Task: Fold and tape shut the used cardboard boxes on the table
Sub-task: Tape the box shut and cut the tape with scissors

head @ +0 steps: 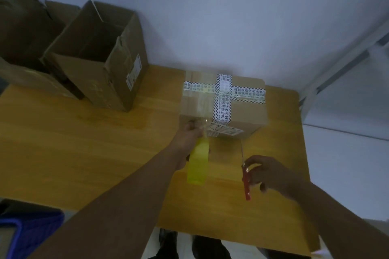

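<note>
closed box (242, 109) at the table's (105, 143) 1 o'clock side: left hand (190, 132) pressed the tape strip (202, 107) to its 7 o'clock edge, finger curl unclear, roll (197, 167) dangling; right hand (268, 172), at 5 o'clock, gripped scissors (245, 178); the roll's weight could likely peel the strip before cutting.

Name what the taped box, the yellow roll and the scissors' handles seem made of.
Taped box: matte brown cardboard, creased edges. Yellow roll: translucent glossy plastic tape, probably. Scissors: red handles likely plastic, blades thin grey metal.
</note>
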